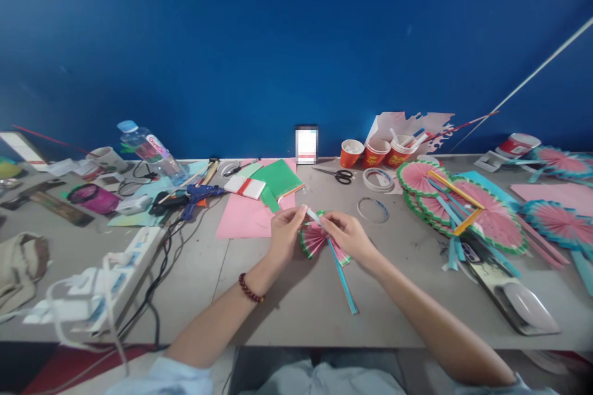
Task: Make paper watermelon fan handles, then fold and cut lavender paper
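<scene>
A small white strip point(314, 216) spans the gap between my two hands above the table. My left hand point(286, 231) is closed, pinching the strip's upper left end between thumb and fingertips. At its lower right end, the fingers of my right hand point(348, 236) are pinched together on the same strip. Just under the hands is a pleated paper fan point(311, 243), pink with a green edge, partly hidden by my fingers. From it a folded blue paper stick point(343, 281) reaches toward the table's front edge.
Finished-looking paper fans point(498, 213) lie at right near a computer mouse point(530, 305). Scissors point(340, 176), tape rolls point(377, 180) and red paper cups point(377, 153) stand behind. Left are a blue glue gun point(201, 196), green paper point(280, 178) and a power strip point(132, 271) with cables.
</scene>
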A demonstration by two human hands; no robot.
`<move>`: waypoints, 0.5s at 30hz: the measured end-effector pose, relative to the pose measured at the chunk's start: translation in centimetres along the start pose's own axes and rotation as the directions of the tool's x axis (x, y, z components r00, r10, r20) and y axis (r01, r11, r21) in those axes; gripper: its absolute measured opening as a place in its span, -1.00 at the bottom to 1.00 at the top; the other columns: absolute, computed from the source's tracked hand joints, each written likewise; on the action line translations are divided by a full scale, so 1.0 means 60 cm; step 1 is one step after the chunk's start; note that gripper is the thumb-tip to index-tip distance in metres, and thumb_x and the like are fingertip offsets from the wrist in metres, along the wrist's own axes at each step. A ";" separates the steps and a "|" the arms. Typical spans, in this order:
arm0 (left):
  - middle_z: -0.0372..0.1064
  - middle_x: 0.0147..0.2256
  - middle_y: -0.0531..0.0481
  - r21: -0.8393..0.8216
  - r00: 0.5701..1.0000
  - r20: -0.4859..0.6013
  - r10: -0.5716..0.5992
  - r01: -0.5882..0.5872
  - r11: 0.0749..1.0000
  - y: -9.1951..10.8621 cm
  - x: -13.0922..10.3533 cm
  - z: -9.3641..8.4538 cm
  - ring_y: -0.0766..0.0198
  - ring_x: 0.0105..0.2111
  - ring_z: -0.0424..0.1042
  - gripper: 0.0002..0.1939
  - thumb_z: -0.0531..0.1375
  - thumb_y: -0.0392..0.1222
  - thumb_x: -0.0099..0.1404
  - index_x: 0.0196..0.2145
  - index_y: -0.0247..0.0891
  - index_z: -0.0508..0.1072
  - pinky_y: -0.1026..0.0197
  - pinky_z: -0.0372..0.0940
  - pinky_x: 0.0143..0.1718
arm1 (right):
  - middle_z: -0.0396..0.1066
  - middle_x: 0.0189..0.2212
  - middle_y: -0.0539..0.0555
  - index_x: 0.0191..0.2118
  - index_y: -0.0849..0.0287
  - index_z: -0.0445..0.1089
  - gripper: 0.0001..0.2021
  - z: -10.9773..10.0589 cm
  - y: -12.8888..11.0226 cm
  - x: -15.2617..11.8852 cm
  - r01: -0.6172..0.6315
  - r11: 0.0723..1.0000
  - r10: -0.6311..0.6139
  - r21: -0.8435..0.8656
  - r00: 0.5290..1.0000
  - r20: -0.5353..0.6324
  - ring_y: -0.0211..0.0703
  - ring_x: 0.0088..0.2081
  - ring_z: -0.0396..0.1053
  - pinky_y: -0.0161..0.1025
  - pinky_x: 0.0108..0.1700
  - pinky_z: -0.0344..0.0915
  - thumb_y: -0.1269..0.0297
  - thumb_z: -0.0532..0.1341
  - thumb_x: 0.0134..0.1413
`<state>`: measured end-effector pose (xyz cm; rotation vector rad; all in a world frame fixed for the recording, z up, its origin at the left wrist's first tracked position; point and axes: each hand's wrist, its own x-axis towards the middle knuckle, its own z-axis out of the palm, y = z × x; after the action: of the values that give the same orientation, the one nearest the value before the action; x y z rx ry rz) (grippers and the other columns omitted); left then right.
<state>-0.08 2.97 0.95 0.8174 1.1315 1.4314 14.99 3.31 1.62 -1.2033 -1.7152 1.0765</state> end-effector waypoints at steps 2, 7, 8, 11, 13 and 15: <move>0.46 -0.51 -0.01 0.035 0.999 0.012 0.038 -0.039 0.999 -0.003 0.001 -0.002 0.33 -0.50 0.43 -0.71 0.33 0.03 0.04 -0.49 -0.29 0.54 0.31 0.33 -0.48 | 0.38 -0.57 -0.02 -0.44 0.19 0.40 -0.70 0.003 -0.001 -0.003 -0.011 1.000 0.010 0.023 0.999 0.038 -0.28 -0.52 0.30 -0.36 -0.46 0.17 0.07 0.12 0.12; 0.47 -0.50 0.00 0.037 0.997 0.047 0.069 -0.070 0.997 -0.007 0.003 -0.001 0.37 -0.52 0.40 -0.76 0.35 -0.03 0.01 -0.48 -0.27 0.55 0.30 0.33 -0.46 | 0.30 -0.64 -0.05 -0.44 0.19 0.39 -0.71 0.008 0.011 -0.003 -0.015 0.998 0.013 0.060 0.999 0.040 -0.31 -0.58 0.24 -0.37 -0.51 0.15 0.08 0.14 0.12; 0.47 -0.49 0.00 0.034 0.995 0.065 0.071 -0.073 0.997 -0.007 0.003 -0.001 0.36 -0.52 0.40 -0.78 0.36 -0.06 -0.01 -0.46 -0.27 0.55 0.30 0.33 -0.45 | 0.30 -0.65 -0.05 -0.44 0.19 0.39 -0.71 0.008 0.014 -0.002 -0.018 0.997 0.015 0.079 0.999 0.042 -0.31 -0.59 0.23 -0.37 -0.51 0.16 0.08 0.13 0.12; 0.47 -0.50 0.02 0.014 0.992 0.102 0.069 -0.071 0.997 -0.003 0.004 0.001 0.36 -0.50 0.41 -0.78 0.40 -0.12 -0.07 -0.46 -0.27 0.54 0.29 0.34 -0.40 | 0.31 -0.66 -0.04 -0.47 0.20 0.38 -0.71 0.009 0.018 0.000 -0.026 0.991 0.019 0.130 0.998 0.053 -0.30 -0.60 0.25 -0.36 -0.51 0.18 0.09 0.14 0.11; 0.46 -0.52 0.03 0.004 0.995 0.081 0.054 -0.054 0.999 0.001 0.005 0.001 0.37 -0.51 0.40 -0.78 0.41 -0.13 -0.11 -0.50 -0.28 0.52 0.30 0.33 -0.42 | 0.32 -0.65 -0.03 -0.48 0.20 0.38 -0.71 0.010 0.016 0.001 -0.046 0.983 0.036 0.177 0.997 0.061 -0.28 -0.59 0.28 -0.35 -0.52 0.21 0.08 0.16 0.09; 0.46 -0.54 0.04 0.022 0.998 0.054 0.030 -0.031 0.999 0.005 0.005 0.000 0.38 -0.54 0.39 -0.78 0.41 -0.12 -0.11 -0.54 -0.29 0.51 0.31 0.31 -0.46 | 0.36 -0.63 -0.01 -0.48 0.20 0.38 -0.70 0.011 0.013 0.001 -0.079 0.969 0.060 0.234 0.994 0.086 -0.27 -0.59 0.32 -0.34 -0.52 0.25 0.06 0.18 0.07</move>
<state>-0.24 3.29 1.22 0.8877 1.1000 1.4157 14.59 3.35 0.67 -1.0882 -1.5591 1.3461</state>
